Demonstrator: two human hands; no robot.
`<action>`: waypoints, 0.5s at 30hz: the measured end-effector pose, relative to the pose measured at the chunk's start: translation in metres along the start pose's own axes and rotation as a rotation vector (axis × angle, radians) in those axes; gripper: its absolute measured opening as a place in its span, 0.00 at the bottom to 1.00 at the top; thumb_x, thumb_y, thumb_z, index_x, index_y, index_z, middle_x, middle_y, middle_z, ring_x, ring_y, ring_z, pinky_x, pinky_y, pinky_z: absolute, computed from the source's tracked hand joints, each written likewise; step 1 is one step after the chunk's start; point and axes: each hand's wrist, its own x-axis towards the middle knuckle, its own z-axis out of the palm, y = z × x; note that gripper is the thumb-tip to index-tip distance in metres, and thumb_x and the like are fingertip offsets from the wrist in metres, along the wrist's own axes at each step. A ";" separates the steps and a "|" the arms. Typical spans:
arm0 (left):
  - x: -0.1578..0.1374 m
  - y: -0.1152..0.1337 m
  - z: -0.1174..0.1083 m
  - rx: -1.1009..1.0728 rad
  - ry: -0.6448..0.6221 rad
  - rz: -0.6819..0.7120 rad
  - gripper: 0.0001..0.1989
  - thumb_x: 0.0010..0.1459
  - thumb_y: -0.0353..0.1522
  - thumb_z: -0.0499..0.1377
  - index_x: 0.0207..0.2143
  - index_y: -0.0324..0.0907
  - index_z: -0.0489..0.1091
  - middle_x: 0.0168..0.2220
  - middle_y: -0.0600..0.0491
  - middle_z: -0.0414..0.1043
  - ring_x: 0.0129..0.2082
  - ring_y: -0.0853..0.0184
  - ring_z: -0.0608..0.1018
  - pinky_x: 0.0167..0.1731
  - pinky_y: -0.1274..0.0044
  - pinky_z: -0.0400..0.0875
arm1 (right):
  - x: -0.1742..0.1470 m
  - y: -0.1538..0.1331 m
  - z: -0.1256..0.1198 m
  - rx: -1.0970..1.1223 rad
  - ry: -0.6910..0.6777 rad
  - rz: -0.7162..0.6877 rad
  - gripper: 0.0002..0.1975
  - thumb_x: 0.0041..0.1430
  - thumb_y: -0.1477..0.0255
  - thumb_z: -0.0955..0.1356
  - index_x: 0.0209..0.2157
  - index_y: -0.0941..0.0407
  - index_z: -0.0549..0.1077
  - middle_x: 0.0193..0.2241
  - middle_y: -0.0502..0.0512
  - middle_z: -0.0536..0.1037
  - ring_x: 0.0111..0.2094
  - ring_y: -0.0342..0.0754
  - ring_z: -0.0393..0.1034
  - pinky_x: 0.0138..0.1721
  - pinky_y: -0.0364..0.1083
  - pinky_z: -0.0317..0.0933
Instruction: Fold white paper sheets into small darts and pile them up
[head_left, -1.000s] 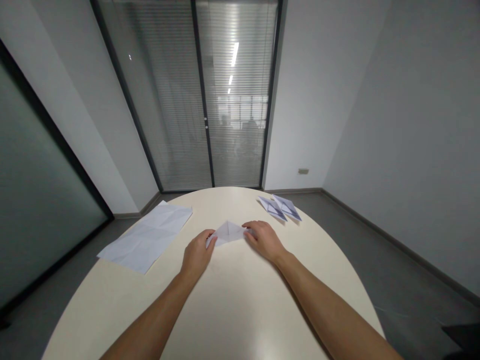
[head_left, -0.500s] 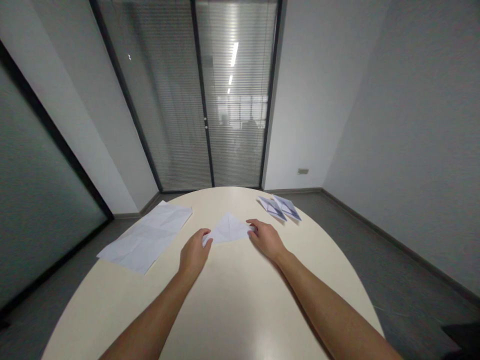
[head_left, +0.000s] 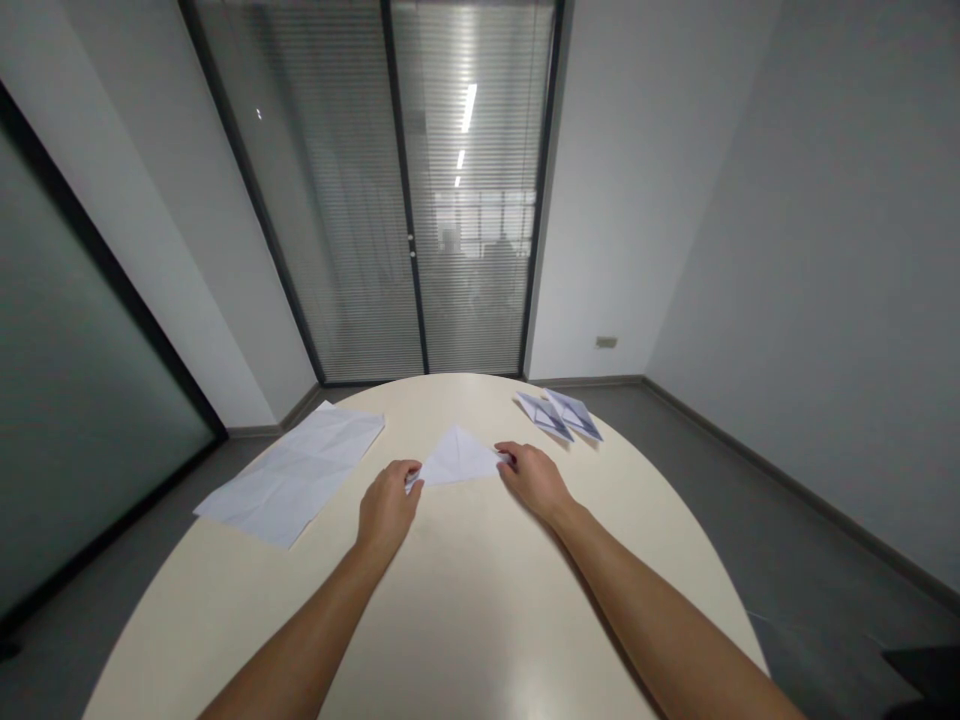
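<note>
A white folded paper triangle (head_left: 459, 456) lies on the table in front of me, its point facing away and a crease running down its middle. My left hand (head_left: 390, 502) pinches its left corner between thumb and fingers. At the opposite corner, my right hand (head_left: 534, 478) is closed on the paper in the same way. The fingers hide both corner tips.
Loose white paper sheets (head_left: 296, 485) with creases lie at the table's left edge. Two folded paper pieces (head_left: 546, 416) rest side by side at the back right. The round cream table (head_left: 450, 620) stands before a glass partition with blinds (head_left: 472, 290).
Both hands keep their hold on the corners, with only a slight shift of the fingers. The paper triangle stays almost in place.
</note>
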 end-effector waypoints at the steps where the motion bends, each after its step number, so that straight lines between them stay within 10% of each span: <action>1: 0.000 0.000 0.000 0.016 -0.001 0.013 0.10 0.61 0.28 0.59 0.46 0.41 0.72 0.45 0.50 0.77 0.44 0.64 0.77 0.43 0.75 0.69 | 0.000 0.000 0.000 -0.006 -0.002 0.004 0.19 0.64 0.68 0.63 0.54 0.53 0.74 0.42 0.57 0.80 0.42 0.51 0.73 0.44 0.46 0.59; 15: -0.002 0.010 -0.006 0.293 -0.060 0.146 0.12 0.66 0.29 0.55 0.45 0.44 0.77 0.48 0.52 0.76 0.44 0.62 0.76 0.46 0.74 0.69 | -0.003 -0.009 -0.002 -0.161 -0.014 -0.014 0.17 0.66 0.69 0.62 0.53 0.49 0.75 0.41 0.59 0.79 0.42 0.51 0.74 0.42 0.44 0.59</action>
